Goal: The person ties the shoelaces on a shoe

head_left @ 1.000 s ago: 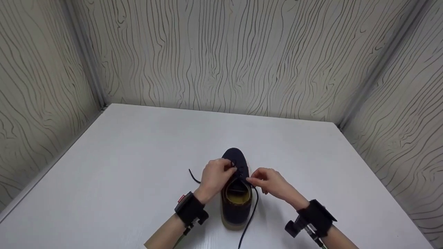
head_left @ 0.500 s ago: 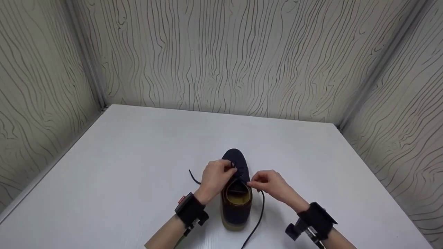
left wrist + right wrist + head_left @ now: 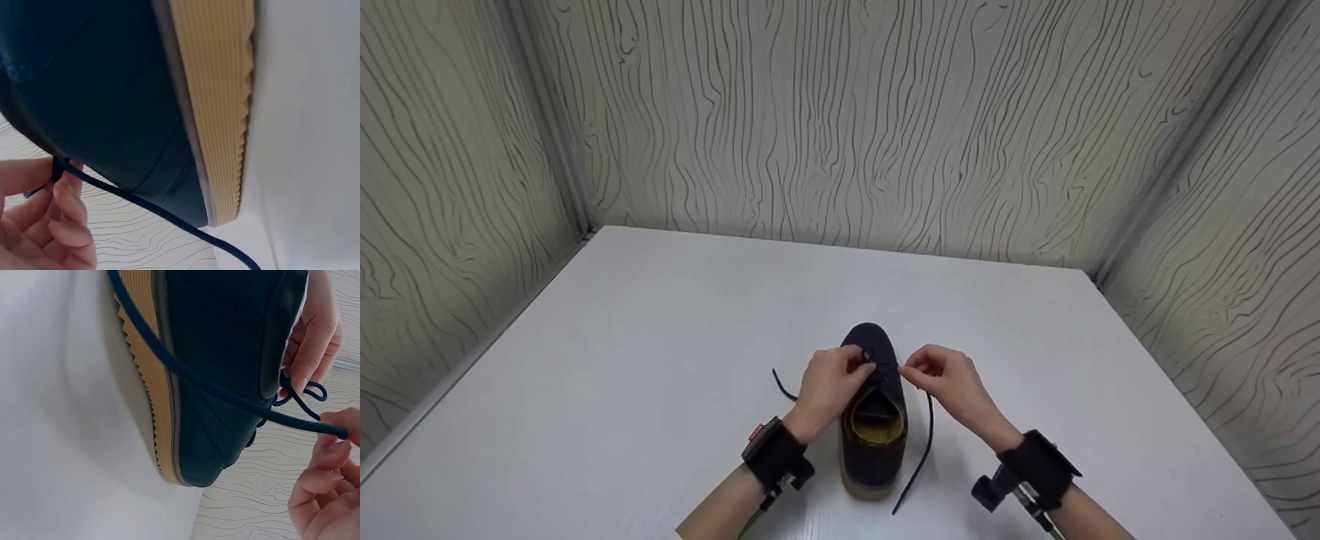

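Note:
A dark blue lace-up shoe (image 3: pixel 874 469) with a ribbed tan sole (image 3: pixel 216 112) stands upright, toe pointing away from me. My left hand (image 3: pixel 826 388) is over its lacing and pinches the shoelace, where a small loop (image 3: pixel 319 390) sticks out by the fingertips. At the shoe's right side my right hand (image 3: pixel 951 379) pinches another stretch of shoelace (image 3: pixel 214 387) between thumb and index finger. From there a loose tail (image 3: pixel 919 472) hangs down to the right of the heel. Another lace end (image 3: pixel 169 216) trails to the left. The left fingertips partly hide the knot area.
The shoe stands on a white table (image 3: pixel 697 315). Wood-grain patterned panels (image 3: pixel 840 127) enclose it at the back and both sides. Each wrist wears a black strap (image 3: pixel 1039 469) with a small camera.
My right hand dipped slightly, then moved forward along the shoe's right side, drawing the lace tail up so its tip shows. The left hand and the shoe have stayed in place.

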Tool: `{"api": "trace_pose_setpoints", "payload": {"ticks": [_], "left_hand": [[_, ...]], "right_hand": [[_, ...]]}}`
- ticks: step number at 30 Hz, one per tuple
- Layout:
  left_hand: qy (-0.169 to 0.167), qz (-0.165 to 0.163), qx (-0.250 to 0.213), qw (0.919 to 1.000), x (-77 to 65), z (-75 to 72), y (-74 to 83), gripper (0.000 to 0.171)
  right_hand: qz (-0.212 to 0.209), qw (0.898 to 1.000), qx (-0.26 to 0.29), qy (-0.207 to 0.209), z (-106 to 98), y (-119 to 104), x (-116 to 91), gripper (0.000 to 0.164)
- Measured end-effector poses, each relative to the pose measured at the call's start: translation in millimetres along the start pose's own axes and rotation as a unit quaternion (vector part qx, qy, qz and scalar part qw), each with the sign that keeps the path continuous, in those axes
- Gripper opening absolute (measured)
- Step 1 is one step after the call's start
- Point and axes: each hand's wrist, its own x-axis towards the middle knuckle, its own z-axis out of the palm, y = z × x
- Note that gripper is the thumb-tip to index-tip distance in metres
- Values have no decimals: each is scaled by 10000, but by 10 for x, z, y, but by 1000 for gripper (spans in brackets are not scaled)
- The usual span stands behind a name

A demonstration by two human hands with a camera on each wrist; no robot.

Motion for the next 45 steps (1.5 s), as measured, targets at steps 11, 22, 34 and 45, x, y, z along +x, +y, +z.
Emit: {"api": "trace_pose_setpoints", "payload": {"ticks": [11,22,34,45], "left_hand": [[-106,-55,116,9999,1,32,-6,6],[-34,127,86,9999,18,22,-5,8],[-35,318,-110,9994,36,15,-1,10],[21,387,-139,9992,8,14,-6,13]], "right_hand": [[-307,9987,-284,-278,108,21,54,9],[-821,9931,-120,-835,125,39,111,10],[21,9972,106,-745,142,31,215,12],[-7,9982,-71,-601,182,34,179,11]]}}
